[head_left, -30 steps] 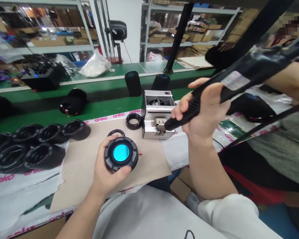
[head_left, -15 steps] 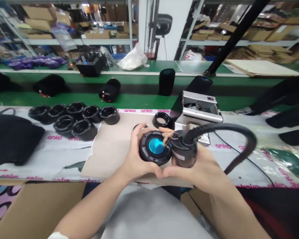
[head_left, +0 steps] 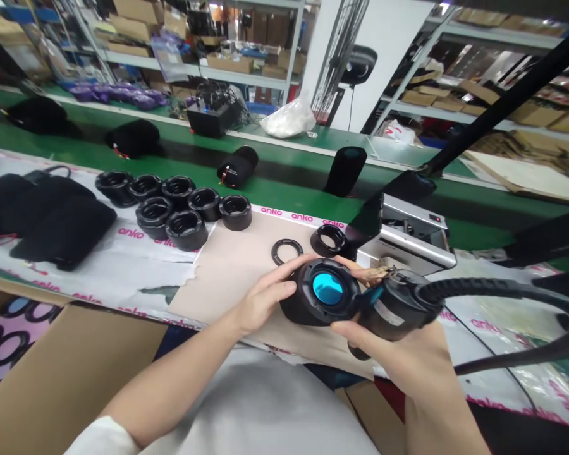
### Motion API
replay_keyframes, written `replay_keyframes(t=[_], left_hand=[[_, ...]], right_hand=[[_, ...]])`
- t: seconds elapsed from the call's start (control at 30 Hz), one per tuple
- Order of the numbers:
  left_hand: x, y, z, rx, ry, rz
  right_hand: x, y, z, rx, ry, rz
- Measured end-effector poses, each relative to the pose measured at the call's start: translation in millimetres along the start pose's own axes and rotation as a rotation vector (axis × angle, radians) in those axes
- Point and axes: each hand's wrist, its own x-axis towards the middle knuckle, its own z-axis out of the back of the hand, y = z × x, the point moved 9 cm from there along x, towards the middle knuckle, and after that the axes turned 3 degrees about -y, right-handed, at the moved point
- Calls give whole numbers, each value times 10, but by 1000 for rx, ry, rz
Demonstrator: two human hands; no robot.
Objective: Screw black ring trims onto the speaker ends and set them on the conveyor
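Note:
My left hand (head_left: 260, 300) grips the left side of a black round speaker housing (head_left: 308, 302), fingers over its top edge. A shiny blue disc (head_left: 329, 289) sits in the middle of the housing's upturned end. In my right hand (head_left: 393, 351) is a black cylindrical tool (head_left: 391, 313) with a thick ribbed hose (head_left: 493, 291). The tool leans against or close by the housing's right rim; whether its tip touches is unclear. My right fingers are partly hidden behind it. A flat black ring (head_left: 275, 256) and a black collar (head_left: 320, 249) lie just beyond.
Several black collars (head_left: 187, 240) stand to the left, near black fabric-covered pieces (head_left: 66, 227). A silver metal machine (head_left: 417, 243) is behind the tool. Black speaker bodies (head_left: 346, 170) stand along the green bench (head_left: 284, 180). An open carton (head_left: 76, 373) is below left.
The view has turned and tilted. My left hand has shifted to the housing's side, and the tool now slants further right. The flat ring, mostly hidden before, shows fully.

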Motion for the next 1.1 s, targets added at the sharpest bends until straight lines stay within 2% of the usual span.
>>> replay_keyframes(t=[0.1, 0.27, 0.37, 0.5, 0.6, 0.67, 0.7, 0.77, 0.83, 0.9, 1.03, 1.1], left_hand=[[6, 8, 14, 14, -24, -2], [12, -94, 38, -2, -103, -26], [23, -205, -17, -4, -122, -85], [41, -199, -88, -129, -166, -107], [15, -114, -28, -231, -284, -96], [-14, -87, 15, -247, -323, -102], [-21, -100, 16, -224, -306, -117], [-20, -186, -39, -105, -201, -173], [-9, -280, -146, 81, -67, -213], [19, -310, -236, 246, 16, -179], [75, -315, -271, 382, -16, -85], [81, -346, -261, 455, -50, -134]], right_hand=[[-7, -72, 1, 45, -14, -52], [-21, -14, -27, 128, 13, 50], [-40, -1, -35, 128, 18, 24], [-66, 8, -17, 32, -1, -40], [-69, -36, -12, -75, 35, -93], [-60, -46, 6, -165, 63, -77], [-56, -43, 18, -217, 74, -54], [-54, -47, 31, -288, 99, -20], [-64, -94, 16, -288, 139, -43], [-78, -145, -3, -231, 164, -89], [-59, -83, 41, -117, 143, -59], [-6, 22, 231, -50, 18, -4]])
